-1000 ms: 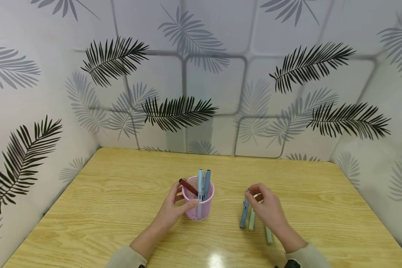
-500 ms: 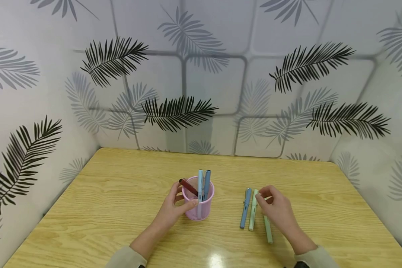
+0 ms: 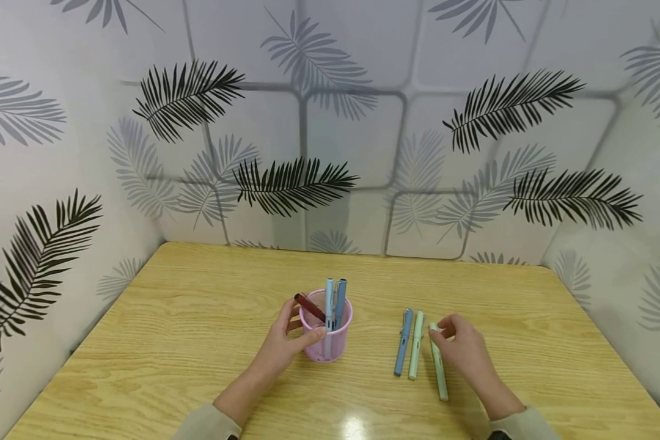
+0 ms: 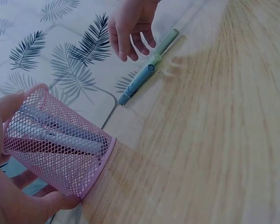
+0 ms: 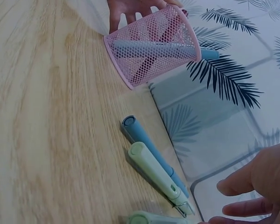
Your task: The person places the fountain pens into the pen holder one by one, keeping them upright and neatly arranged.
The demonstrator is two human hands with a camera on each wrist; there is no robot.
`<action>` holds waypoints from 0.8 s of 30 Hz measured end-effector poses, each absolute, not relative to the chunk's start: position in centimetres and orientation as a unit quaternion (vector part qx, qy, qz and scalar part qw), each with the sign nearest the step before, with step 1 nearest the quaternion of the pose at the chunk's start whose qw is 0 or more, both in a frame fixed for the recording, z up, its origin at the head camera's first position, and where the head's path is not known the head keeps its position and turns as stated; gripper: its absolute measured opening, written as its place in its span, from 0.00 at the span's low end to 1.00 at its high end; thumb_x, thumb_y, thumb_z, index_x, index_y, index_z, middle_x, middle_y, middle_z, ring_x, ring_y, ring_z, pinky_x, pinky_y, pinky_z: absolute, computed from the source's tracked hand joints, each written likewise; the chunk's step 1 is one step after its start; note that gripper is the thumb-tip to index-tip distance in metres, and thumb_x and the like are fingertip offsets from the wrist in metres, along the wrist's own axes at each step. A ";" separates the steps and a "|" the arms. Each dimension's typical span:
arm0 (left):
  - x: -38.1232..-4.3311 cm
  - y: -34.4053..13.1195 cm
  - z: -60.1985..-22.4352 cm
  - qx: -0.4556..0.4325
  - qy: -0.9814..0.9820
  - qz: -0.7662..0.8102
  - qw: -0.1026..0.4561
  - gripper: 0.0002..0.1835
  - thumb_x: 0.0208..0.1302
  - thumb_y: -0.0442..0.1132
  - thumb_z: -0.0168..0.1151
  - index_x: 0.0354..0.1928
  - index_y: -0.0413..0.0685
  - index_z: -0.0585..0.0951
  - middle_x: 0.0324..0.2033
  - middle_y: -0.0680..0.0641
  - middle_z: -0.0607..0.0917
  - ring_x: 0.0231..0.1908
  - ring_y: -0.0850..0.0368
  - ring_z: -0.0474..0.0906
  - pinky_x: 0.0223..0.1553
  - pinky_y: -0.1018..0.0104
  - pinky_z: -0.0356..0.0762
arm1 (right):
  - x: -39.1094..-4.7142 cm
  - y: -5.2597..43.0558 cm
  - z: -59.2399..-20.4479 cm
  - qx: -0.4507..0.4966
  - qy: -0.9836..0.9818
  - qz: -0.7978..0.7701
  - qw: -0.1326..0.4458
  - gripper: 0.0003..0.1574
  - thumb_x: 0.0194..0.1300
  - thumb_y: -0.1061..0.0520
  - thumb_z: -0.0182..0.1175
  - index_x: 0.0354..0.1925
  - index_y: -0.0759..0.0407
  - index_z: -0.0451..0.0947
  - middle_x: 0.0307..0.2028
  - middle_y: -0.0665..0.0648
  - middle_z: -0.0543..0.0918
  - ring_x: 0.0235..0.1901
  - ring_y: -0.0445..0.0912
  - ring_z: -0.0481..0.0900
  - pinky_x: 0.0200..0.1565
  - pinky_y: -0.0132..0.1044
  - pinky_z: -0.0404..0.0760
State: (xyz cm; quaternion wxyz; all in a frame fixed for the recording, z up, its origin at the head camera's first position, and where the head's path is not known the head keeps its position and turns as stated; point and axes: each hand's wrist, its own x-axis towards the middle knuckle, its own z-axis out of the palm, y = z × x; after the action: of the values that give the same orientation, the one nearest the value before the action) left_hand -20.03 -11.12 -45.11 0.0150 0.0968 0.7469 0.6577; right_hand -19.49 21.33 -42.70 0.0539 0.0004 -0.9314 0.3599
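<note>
My left hand (image 3: 280,342) grips a pink mesh pen holder (image 3: 339,343) from its left side, thumb over the near rim. In it stand a dark red pen (image 3: 309,307) leaning left, a light blue pen (image 3: 329,302) and a darker blue pen (image 3: 340,298). To the right, a blue pen (image 3: 402,348) and a pale green pen (image 3: 415,351) lie side by side. Apart from them lies another green pen (image 3: 440,374), slightly slanted. My right hand (image 3: 466,351) is at its far end; in the right wrist view its thumb (image 5: 238,181) and fingers are spread, with nothing between them.
The wood-grain table (image 3: 209,293) runs back to a wall (image 3: 357,146) covered in a leaf pattern. Similar leaf-patterned panels stand on the left and right. A light reflection (image 3: 354,426) shows near the front edge.
My right hand has moved right and nearer, from the blue pen's far end past the middle green pen to the rightmost green one. The left hand and pen holder have stayed put.
</note>
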 end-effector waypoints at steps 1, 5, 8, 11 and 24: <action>-20.0 -11.1 -45.1 0.098 0.746 0.659 0.015 0.39 0.56 0.47 0.67 0.68 0.57 0.59 0.61 0.44 0.67 0.57 0.43 0.66 0.51 0.50 0.71 | -19.5 21.4 -42.8 0.000 -0.934 0.354 0.050 0.17 0.63 0.57 0.58 0.42 0.71 0.72 0.34 0.63 0.79 0.32 0.52 0.77 0.28 0.40 0.76; -20.1 -11.2 -45.2 0.100 0.741 0.663 0.019 0.40 0.56 0.47 0.67 0.68 0.57 0.59 0.61 0.44 0.66 0.57 0.43 0.66 0.51 0.50 0.71 | -19.7 21.8 -43.2 -0.007 -0.938 0.345 0.033 0.20 0.62 0.57 0.59 0.43 0.73 0.70 0.34 0.65 0.79 0.31 0.52 0.78 0.28 0.42 0.76; -20.1 -11.2 -45.2 0.101 0.741 0.664 0.021 0.39 0.56 0.46 0.67 0.68 0.57 0.59 0.61 0.44 0.66 0.58 0.43 0.66 0.51 0.50 0.71 | -19.8 22.0 -43.5 -0.014 -0.941 0.338 0.022 0.21 0.62 0.56 0.59 0.44 0.74 0.70 0.34 0.65 0.79 0.32 0.53 0.78 0.29 0.43 0.77; -20.0 -11.2 -45.1 0.101 0.740 0.664 0.022 0.40 0.57 0.46 0.66 0.69 0.56 0.58 0.62 0.44 0.66 0.58 0.43 0.65 0.51 0.49 0.71 | -19.8 22.1 -43.6 -0.017 -0.942 0.334 0.008 0.22 0.62 0.56 0.59 0.44 0.75 0.69 0.34 0.66 0.79 0.32 0.53 0.78 0.30 0.43 0.77; -20.1 -11.2 -45.2 0.099 0.737 0.668 0.027 0.41 0.57 0.44 0.66 0.70 0.57 0.56 0.63 0.44 0.64 0.59 0.41 0.64 0.52 0.48 0.70 | -19.9 21.9 -43.6 -0.023 -0.948 0.317 -0.033 0.24 0.60 0.58 0.60 0.45 0.77 0.68 0.34 0.66 0.80 0.31 0.51 0.78 0.29 0.41 0.77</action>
State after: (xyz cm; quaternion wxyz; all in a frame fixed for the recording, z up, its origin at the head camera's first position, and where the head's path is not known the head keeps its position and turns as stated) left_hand -20.13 -11.24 -45.23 0.0274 0.0995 0.7372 0.6678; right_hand -19.95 21.95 -43.59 -0.0326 -0.0230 -0.9475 0.3173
